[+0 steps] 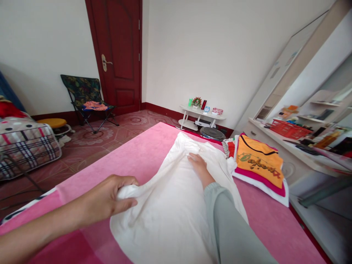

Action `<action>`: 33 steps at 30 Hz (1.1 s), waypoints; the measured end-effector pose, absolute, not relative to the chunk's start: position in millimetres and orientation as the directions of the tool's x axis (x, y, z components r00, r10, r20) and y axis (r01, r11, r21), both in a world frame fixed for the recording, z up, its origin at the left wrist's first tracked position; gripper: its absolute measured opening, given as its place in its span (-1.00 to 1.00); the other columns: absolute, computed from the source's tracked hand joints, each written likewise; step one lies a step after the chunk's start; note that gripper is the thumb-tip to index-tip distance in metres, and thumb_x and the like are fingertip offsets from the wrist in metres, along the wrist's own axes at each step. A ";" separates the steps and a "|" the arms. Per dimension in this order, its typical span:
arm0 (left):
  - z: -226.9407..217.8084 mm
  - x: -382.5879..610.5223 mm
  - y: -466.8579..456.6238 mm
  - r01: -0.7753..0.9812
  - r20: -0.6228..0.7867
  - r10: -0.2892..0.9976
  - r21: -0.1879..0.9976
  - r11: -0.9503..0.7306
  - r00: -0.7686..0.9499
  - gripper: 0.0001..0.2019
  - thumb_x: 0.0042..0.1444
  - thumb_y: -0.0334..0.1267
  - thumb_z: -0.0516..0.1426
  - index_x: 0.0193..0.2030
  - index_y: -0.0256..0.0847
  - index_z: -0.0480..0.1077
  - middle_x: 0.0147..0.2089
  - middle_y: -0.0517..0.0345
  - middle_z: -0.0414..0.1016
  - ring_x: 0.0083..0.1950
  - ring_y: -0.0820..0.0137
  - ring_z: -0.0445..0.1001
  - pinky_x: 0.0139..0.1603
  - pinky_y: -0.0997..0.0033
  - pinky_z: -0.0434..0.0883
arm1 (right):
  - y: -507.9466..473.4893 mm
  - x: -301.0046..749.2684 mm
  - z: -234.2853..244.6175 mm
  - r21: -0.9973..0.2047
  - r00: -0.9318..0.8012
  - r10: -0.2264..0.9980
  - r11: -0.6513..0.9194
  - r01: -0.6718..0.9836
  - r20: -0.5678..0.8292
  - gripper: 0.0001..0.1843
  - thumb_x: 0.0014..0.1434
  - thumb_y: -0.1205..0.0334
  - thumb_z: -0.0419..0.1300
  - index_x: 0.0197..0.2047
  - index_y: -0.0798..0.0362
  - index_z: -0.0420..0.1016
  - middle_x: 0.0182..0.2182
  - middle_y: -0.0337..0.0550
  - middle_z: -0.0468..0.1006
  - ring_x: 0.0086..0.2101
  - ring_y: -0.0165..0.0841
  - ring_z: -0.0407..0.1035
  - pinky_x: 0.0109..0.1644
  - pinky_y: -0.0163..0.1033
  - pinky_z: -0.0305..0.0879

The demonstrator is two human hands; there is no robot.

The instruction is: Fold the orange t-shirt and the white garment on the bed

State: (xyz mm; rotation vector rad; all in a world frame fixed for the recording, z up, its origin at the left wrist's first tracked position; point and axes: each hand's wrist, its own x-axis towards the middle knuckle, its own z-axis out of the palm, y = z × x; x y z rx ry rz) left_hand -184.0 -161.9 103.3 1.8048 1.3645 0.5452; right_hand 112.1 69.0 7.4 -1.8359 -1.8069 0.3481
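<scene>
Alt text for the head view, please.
A white garment lies spread on a pink bed: the left hand grips a bunched edge, the right hand presses flat near its far end. Folded clothes are stacked to the right.

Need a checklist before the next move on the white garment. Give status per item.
1. Left hand pinches an edge of the white garment: ok.
2. Right hand lies flat on the garment: ok.
3. Garment lies smooth: not ok, creases run toward the left grip.
4. Garment is apart from the folded stack: cannot tell, their edges meet.
5. Pink bedcover shows bare beside the garment: ok.
</scene>
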 end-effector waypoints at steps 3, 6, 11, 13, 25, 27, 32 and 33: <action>112.3 -163.0 -172.9 0.608 -0.081 0.929 0.776 -0.168 0.360 -0.82 0.05 -0.10 0.10 -0.32 -0.16 0.40 -0.38 0.24 0.46 -0.37 0.43 0.39 -0.37 0.55 0.31 | 83.2 106.8 6.5 -0.559 0.070 0.990 0.009 0.829 0.120 -0.52 0.18 -0.05 -0.02 0.07 -0.04 0.42 0.21 -0.05 0.23 0.21 -0.13 0.05 0.24 0.19 -0.20; 118.4 -141.3 -181.8 0.650 -0.049 0.914 0.719 -0.248 0.404 -0.83 0.04 -0.16 0.10 -0.23 -0.08 0.44 -0.32 0.22 0.49 -0.37 0.43 0.40 -0.36 0.53 0.32 | 88.0 107.8 2.0 -0.562 0.080 0.983 0.027 0.827 0.166 -0.54 0.20 0.05 -0.04 0.09 0.03 0.38 0.20 -0.06 0.25 0.19 -0.18 0.08 0.25 0.08 -0.16; 122.9 -108.3 -187.7 0.635 -0.063 0.806 0.653 -0.413 0.589 -0.75 0.07 -0.31 0.05 -0.15 0.08 0.43 -0.22 0.24 0.51 -0.24 0.39 0.46 -0.20 0.47 0.35 | 85.9 110.9 -5.6 -0.584 0.119 0.956 0.063 0.809 0.269 -0.47 0.20 0.11 -0.08 0.18 0.17 0.26 0.21 0.03 0.23 0.17 -0.22 0.11 0.25 -0.10 -0.10; 117.7 -98.6 -186.3 0.609 -0.078 0.760 0.653 -0.450 0.645 -0.74 0.05 -0.35 0.04 -0.22 0.11 0.44 -0.25 0.25 0.51 -0.28 0.39 0.47 -0.24 0.46 0.37 | 84.8 110.5 -6.7 -0.596 0.146 0.939 0.073 0.800 0.311 -0.43 0.20 0.14 -0.11 0.21 0.26 0.20 0.22 0.08 0.19 0.19 -0.22 0.07 0.27 -0.14 -0.11; 100.7 -63.5 -113.7 0.468 -0.235 0.466 0.737 -0.487 0.853 -0.88 -0.07 -0.17 0.14 -0.38 0.06 0.51 -0.48 0.29 0.52 -0.47 0.36 0.47 -0.49 0.44 0.34 | 76.6 109.3 -4.5 -0.625 0.177 0.916 0.096 0.774 0.359 -0.51 0.12 0.16 -0.01 0.09 0.17 0.34 0.12 0.05 0.32 0.09 -0.21 0.21 0.22 -0.16 0.00; 101.1 -50.6 -82.8 0.566 -0.131 0.669 0.664 -0.489 0.732 -0.77 0.06 -0.10 0.09 -0.20 0.00 0.51 -0.31 0.19 0.55 -0.30 0.32 0.51 -0.31 0.41 0.39 | 75.9 109.5 -5.9 -0.663 0.210 0.901 0.106 0.741 0.379 -0.47 0.11 0.16 -0.01 0.12 0.20 0.29 0.11 0.10 0.30 0.08 -0.20 0.22 0.19 -0.17 0.05; 46.7 -31.7 -23.7 0.812 0.154 0.926 0.447 -0.375 0.343 -0.33 0.10 0.02 0.06 0.30 -0.29 0.09 0.32 -0.20 0.08 0.33 0.08 0.05 0.28 0.13 0.07 | 78.1 112.9 -5.4 -0.707 0.344 0.867 0.014 0.707 0.360 -0.40 0.18 0.12 -0.11 0.22 0.27 0.10 0.10 0.18 0.28 -0.02 -0.22 0.33 0.08 -0.21 0.16; 34.3 -31.1 -19.3 0.814 0.143 0.925 0.440 -0.378 0.352 -0.29 0.12 0.07 0.03 0.32 -0.31 0.05 0.36 -0.21 -0.02 0.38 0.07 -0.07 0.32 0.09 -0.02 | 80.8 115.2 -3.4 -0.683 0.368 0.865 -0.041 0.730 0.341 -0.40 0.20 0.09 -0.14 0.23 0.26 0.09 0.10 0.17 0.29 -0.02 -0.22 0.34 0.07 -0.21 0.17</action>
